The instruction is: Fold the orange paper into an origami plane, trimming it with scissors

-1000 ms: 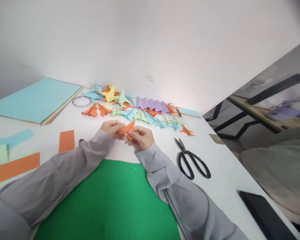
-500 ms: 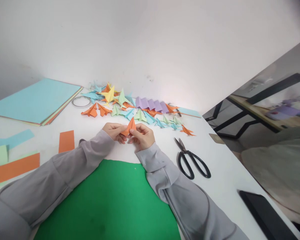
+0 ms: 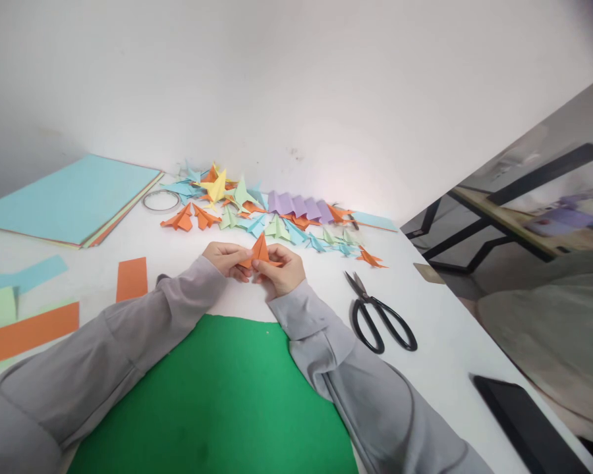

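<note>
An orange folded paper plane (image 3: 259,250) is pinched between my two hands, its pointed tip facing away from me. My left hand (image 3: 228,259) grips its left side, and my right hand (image 3: 284,268) has thumb and fingers closed on the right side. Parts of the plane are hidden behind my fingers. Just beyond my hands lie several folded paper planes in blue, green, yellow and orange, among them a yellow plane (image 3: 217,187) and a light green plane (image 3: 277,228). A purple pleated paper strip (image 3: 300,205) rests among them.
Black-handled scissors (image 3: 375,309) lie open to the right, with a black phone-like slab (image 3: 524,421) nearer me. A green sheet (image 3: 217,395) lies below my forearms. At left are a stack of coloured paper (image 3: 74,197), a tape roll (image 3: 161,200) and an orange paper piece (image 3: 132,279).
The orange plane has tilted slightly in my fingers, showing more of its right side near my right thumb. My hands stay in nearly the same place.
</note>
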A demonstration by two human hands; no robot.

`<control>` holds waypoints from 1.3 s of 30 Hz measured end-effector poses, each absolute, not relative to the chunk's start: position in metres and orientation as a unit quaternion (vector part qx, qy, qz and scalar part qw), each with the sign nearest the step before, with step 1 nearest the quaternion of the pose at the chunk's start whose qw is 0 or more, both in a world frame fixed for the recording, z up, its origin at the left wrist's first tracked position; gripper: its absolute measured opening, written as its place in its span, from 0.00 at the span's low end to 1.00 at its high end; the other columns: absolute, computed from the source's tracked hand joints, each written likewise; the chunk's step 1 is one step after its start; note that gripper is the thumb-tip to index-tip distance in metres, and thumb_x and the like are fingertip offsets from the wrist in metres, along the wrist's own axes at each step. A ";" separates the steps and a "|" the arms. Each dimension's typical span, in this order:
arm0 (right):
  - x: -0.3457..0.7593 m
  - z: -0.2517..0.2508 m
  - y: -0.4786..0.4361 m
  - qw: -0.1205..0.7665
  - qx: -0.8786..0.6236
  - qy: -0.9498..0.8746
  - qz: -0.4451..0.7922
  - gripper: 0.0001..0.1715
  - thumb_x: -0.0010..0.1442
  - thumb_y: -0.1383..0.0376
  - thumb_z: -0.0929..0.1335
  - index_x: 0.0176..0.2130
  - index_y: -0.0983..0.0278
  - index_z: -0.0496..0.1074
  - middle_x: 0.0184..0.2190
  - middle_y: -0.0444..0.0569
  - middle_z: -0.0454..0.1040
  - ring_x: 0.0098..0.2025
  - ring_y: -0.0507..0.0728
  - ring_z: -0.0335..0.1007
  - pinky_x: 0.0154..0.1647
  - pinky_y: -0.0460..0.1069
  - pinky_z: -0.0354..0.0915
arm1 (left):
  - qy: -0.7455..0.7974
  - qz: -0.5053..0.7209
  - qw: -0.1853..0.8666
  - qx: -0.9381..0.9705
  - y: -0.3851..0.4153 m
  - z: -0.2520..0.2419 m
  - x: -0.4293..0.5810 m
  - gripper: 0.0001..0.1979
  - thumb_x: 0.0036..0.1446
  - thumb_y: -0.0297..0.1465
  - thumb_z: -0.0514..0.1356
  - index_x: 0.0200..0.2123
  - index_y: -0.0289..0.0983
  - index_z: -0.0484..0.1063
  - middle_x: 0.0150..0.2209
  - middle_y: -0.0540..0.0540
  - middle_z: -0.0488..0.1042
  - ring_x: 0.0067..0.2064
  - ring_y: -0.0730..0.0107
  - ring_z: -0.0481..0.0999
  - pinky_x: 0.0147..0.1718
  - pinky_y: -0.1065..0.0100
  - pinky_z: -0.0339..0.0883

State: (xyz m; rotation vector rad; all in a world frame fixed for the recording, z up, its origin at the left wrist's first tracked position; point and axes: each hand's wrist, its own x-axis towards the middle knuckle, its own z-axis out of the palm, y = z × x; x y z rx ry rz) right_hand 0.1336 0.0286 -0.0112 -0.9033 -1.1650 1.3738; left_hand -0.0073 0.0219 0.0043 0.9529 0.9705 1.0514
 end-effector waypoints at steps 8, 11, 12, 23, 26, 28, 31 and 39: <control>0.133 -0.013 0.028 0.536 -0.371 -0.492 0.578 0.16 0.34 0.66 0.76 0.24 0.65 0.69 0.18 0.40 0.73 0.15 0.48 0.65 0.12 0.42 0.63 | 0.428 0.469 0.651 0.415 0.024 0.004 -0.007 0.11 0.39 0.33 0.67 0.20 0.28 0.74 0.16 0.45 0.73 0.17 0.73 0.71 0.19 0.71 0.69; 0.133 -0.013 0.027 0.537 -0.372 -0.492 0.576 0.15 0.34 0.66 0.76 0.24 0.65 0.69 0.18 0.40 0.73 0.15 0.48 0.66 0.12 0.42 0.64 | 0.431 0.468 0.651 0.413 0.024 0.005 -0.007 0.10 0.40 0.31 0.66 0.20 0.28 0.74 0.16 0.45 0.72 0.17 0.73 0.71 0.20 0.70 0.69; 0.133 -0.012 0.027 0.538 -0.374 -0.491 0.575 0.15 0.34 0.66 0.76 0.24 0.65 0.69 0.18 0.40 0.73 0.15 0.48 0.66 0.12 0.42 0.64 | 0.432 0.469 0.651 0.413 0.024 0.005 -0.007 0.09 0.41 0.31 0.66 0.20 0.28 0.74 0.16 0.45 0.72 0.17 0.73 0.71 0.20 0.70 0.68; 0.131 -0.009 0.027 0.542 -0.393 -0.486 0.562 0.16 0.31 0.67 0.76 0.23 0.65 0.69 0.17 0.39 0.72 0.14 0.48 0.64 0.11 0.42 0.62 | 0.421 0.480 0.654 0.406 0.021 0.007 -0.007 0.07 0.41 0.29 0.65 0.21 0.28 0.74 0.16 0.46 0.73 0.18 0.73 0.72 0.21 0.71 0.69; 0.131 -0.009 0.026 0.544 -0.393 -0.483 0.563 0.17 0.30 0.67 0.76 0.23 0.65 0.69 0.17 0.39 0.72 0.14 0.48 0.65 0.11 0.42 0.62 | 0.419 0.481 0.656 0.403 0.021 0.008 -0.007 0.07 0.40 0.28 0.65 0.21 0.28 0.74 0.16 0.46 0.73 0.18 0.73 0.72 0.21 0.71 0.69; 0.131 -0.010 0.026 0.543 -0.392 -0.484 0.564 0.17 0.30 0.67 0.76 0.23 0.65 0.69 0.17 0.39 0.72 0.14 0.48 0.65 0.11 0.42 0.62 | 0.419 0.481 0.657 0.402 0.021 0.008 -0.008 0.07 0.40 0.28 0.65 0.21 0.28 0.74 0.16 0.46 0.73 0.18 0.73 0.72 0.21 0.71 0.69; 0.132 -0.012 0.027 0.536 -0.387 -0.497 0.562 0.17 0.32 0.67 0.76 0.25 0.65 0.69 0.18 0.39 0.72 0.14 0.48 0.65 0.11 0.42 0.62 | 0.422 0.477 0.659 0.399 0.022 0.008 -0.008 0.06 0.40 0.28 0.65 0.22 0.28 0.74 0.17 0.46 0.73 0.19 0.73 0.72 0.22 0.70 0.69; 0.133 -0.011 0.029 0.533 -0.364 -0.475 0.599 0.15 0.35 0.62 0.75 0.25 0.64 0.70 0.14 0.40 0.71 0.16 0.51 0.67 0.11 0.43 0.63 | 0.409 0.469 0.666 0.411 0.022 0.007 -0.009 0.05 0.41 0.26 0.63 0.24 0.28 0.75 0.18 0.46 0.73 0.21 0.73 0.72 0.22 0.70 0.69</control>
